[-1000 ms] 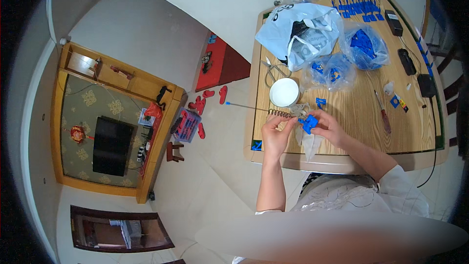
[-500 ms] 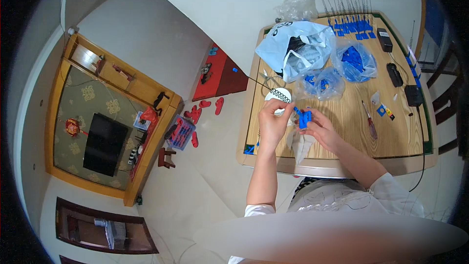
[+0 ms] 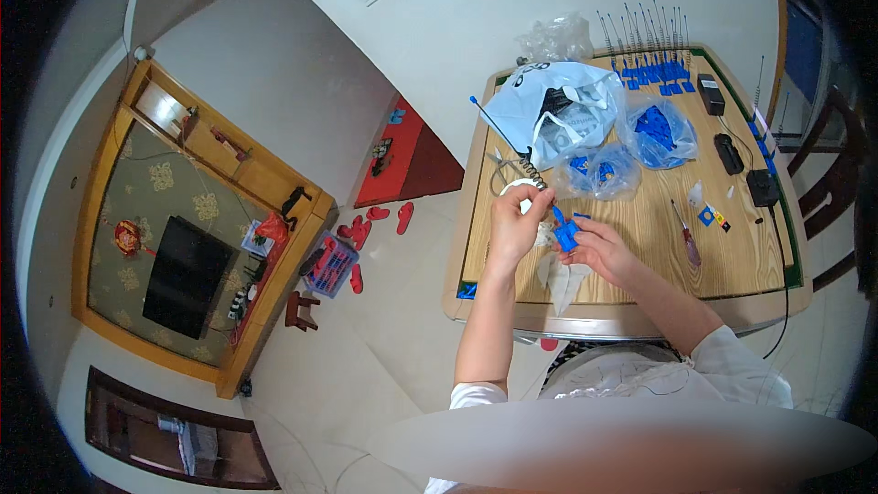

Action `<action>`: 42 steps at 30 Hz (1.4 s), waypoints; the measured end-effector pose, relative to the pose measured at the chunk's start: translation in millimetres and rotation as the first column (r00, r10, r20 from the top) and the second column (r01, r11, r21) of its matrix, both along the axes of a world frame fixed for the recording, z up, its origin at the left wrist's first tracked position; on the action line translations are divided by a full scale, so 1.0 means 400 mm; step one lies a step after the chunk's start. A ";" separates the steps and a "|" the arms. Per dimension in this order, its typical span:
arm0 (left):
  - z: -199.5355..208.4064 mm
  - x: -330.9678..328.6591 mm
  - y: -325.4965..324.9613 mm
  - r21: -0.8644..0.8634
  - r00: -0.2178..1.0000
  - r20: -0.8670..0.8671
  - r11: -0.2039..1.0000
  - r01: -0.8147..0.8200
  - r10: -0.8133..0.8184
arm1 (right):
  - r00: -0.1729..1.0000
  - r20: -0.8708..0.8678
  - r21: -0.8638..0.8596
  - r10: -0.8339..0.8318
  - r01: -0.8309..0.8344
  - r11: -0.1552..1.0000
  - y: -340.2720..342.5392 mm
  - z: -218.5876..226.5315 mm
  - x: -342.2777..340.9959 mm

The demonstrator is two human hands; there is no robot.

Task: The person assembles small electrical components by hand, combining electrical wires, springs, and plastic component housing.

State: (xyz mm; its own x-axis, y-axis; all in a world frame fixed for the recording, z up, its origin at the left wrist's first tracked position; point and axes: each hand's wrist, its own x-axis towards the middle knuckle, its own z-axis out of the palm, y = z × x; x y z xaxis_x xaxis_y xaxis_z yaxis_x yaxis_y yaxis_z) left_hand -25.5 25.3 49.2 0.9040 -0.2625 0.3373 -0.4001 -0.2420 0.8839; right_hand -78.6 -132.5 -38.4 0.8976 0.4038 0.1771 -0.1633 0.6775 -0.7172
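Over the near left part of the table, my left hand [image 3: 514, 230] pinches the lower end of a black coil spring [image 3: 529, 170]. From the coil a thin rod with a blue tip [image 3: 474, 100] slants up and left. My right hand [image 3: 599, 252] grips a blue plastic base [image 3: 567, 236] between thumb and fingers. A narrow blue stem rises from this base toward the left fingertips; whether spring and stem are joined cannot be made out. A white round object [image 3: 508, 190] lies partly hidden behind the left hand. Below the hands is a white, paper-like piece [image 3: 562, 284].
Plastic bags [image 3: 658, 133] of blue parts and a larger pale blue bag [image 3: 576, 101] stand behind. Several finished-looking spring pieces [image 3: 654, 69] line the far edge. At right lie a screwdriver [image 3: 686, 233], a glue tube [image 3: 721, 218], a black adapter [image 3: 762, 187] and its cord.
The spring's rod has swung from nearly level to a steeper upward slant. The blue base has tilted and sits slightly lower in my right hand. The whole view has shifted a little.
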 end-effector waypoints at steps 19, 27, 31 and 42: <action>-0.008 0.001 -0.014 -0.017 0.993 0.029 0.993 -0.115 0.115 | 0.968 0.171 -0.247 -0.183 0.222 0.943 0.010 0.046 -0.025; -0.040 0.004 -0.002 -0.021 0.973 0.221 0.998 -0.062 0.065 | 0.960 0.070 -0.297 -0.273 0.281 0.913 0.006 0.051 -0.034; -0.031 -0.003 -0.018 0.034 0.964 0.255 0.996 -0.080 0.068 | 0.958 0.042 -0.342 -0.282 0.279 0.897 -0.010 0.030 -0.021; -0.061 0.036 0.023 0.003 0.995 -0.090 1.000 0.031 -0.030 | 0.954 0.032 -0.357 -0.299 0.291 0.888 0.004 0.056 -0.003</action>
State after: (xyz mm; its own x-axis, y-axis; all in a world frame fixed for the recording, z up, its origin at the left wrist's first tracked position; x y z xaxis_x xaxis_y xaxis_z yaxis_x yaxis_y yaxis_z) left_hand -11.0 34.6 24.7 0.9222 -0.2916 0.2540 -0.3264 -0.2347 0.9156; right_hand -79.9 -131.1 -15.8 0.9872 0.1516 0.0499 -0.0150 0.3994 -0.9167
